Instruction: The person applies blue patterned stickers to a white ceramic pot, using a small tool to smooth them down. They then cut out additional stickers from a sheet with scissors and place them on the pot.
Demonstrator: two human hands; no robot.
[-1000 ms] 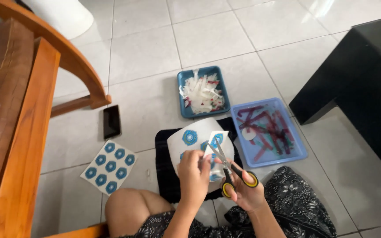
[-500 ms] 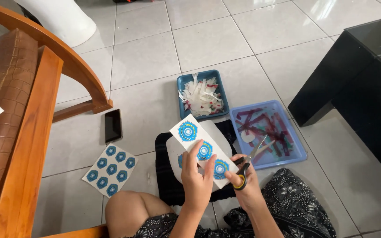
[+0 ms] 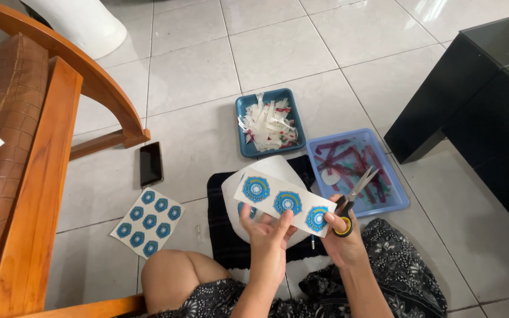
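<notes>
The left hand (image 3: 268,234) pinches the near edge of a white paper strip (image 3: 284,202) printed with 3 blue round emblems, thumb and fingers closed on it, holding it flat and slanting from upper left to lower right. The right hand (image 3: 341,234) steadies the strip's right end with its thumb while its fingers sit closed through the yellow-and-black loops of a pair of scissors (image 3: 353,199), whose blades stand parted and point up and away to the right, clear of the paper.

1 second ago the blades were working at a larger curled sheet; half a second ago the strip was lifted and turning; now it is free and level, so a 3-emblem strip looks cut loose from the sheet and ready to be divided.

Just beneath lies the remaining curled white sheet (image 3: 248,182) on a black cloth (image 3: 222,229) on the tiled floor. Far of the hands, a teal tray (image 3: 244,126) holds white offcuts; to the right, a light blue tray (image 3: 399,197) holds reddish strips. Left lie a sheet of 9 blue emblems (image 3: 148,221) and a black phone (image 3: 151,164).
</notes>
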